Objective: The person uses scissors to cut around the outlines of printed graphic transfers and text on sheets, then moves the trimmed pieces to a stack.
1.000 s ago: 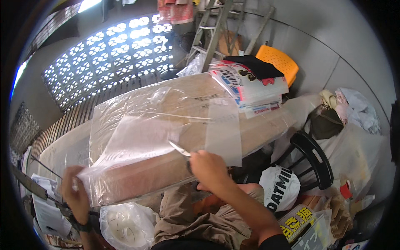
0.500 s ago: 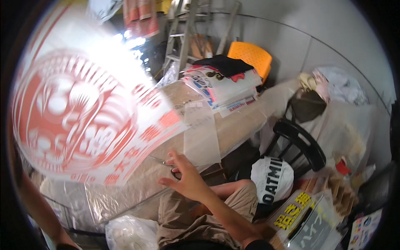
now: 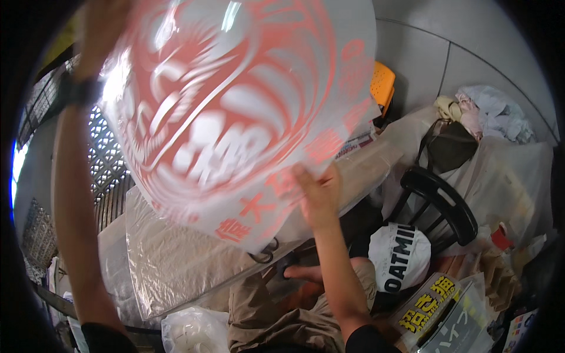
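Note:
A large translucent sheet (image 3: pixel 235 65) with a red round-faced figure printed on it hangs tilted in front of me, covering much of the table. My right hand (image 3: pixel 321 194) pinches its lower right edge, thumb on the near face. Raised high at the upper left, my left hand (image 3: pixel 103 35) is at the sheet's left edge and appears to grip it, though its fingers are blurred and partly cut off. Black-handled scissors (image 3: pixel 265 252) lie on the table just below the sheet's bottom corner, their blades hidden.
The table (image 3: pixel 176 265) is covered in clear plastic. A black chair (image 3: pixel 441 200) stands at the right, near a white bag (image 3: pixel 400 256) with dark lettering. Printed packages (image 3: pixel 435 317) lie lower right, and a clear plastic bag (image 3: pixel 194 329) sits by my legs. An orange chair (image 3: pixel 382 85) shows behind.
The sheet has swung right and up, now hiding the stack on the table and the ladder. My right hand has moved from beside the scissors onto its edge; my left arm has risen into view.

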Available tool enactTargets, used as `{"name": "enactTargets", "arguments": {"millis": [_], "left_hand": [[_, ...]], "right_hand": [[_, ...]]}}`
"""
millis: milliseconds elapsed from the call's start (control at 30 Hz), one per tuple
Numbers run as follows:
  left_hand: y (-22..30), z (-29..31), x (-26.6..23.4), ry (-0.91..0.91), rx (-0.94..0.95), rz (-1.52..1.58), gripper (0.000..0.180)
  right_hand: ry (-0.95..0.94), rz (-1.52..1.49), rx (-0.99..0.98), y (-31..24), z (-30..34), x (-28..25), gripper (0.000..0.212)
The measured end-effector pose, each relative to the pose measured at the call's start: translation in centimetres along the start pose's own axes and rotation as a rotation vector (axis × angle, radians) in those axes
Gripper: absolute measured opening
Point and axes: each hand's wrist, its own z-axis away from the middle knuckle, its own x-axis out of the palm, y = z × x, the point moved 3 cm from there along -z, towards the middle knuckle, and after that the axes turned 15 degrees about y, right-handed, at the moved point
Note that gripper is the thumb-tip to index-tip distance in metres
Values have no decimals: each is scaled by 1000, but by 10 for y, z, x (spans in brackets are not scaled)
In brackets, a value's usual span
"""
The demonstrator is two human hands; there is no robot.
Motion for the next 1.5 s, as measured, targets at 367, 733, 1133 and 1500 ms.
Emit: {"name": "enactTargets", "arguments": {"millis": [367,733,1133,1500], "left_hand": [[-8,150,219,-550,-200,-120,77],[38,312,169,-640,-387,246,68],[81,417,49,-997,-682,448,43],[98,436,-43,-869,-740,333,12]], "right_hand": [[688,24,28,-33,-269,-140,27],[682,335,76,-15,-314,-134,32],[649,612,261,-39,-260,-123,48],[-659,1395,-364,43,38,-38,24]]}}
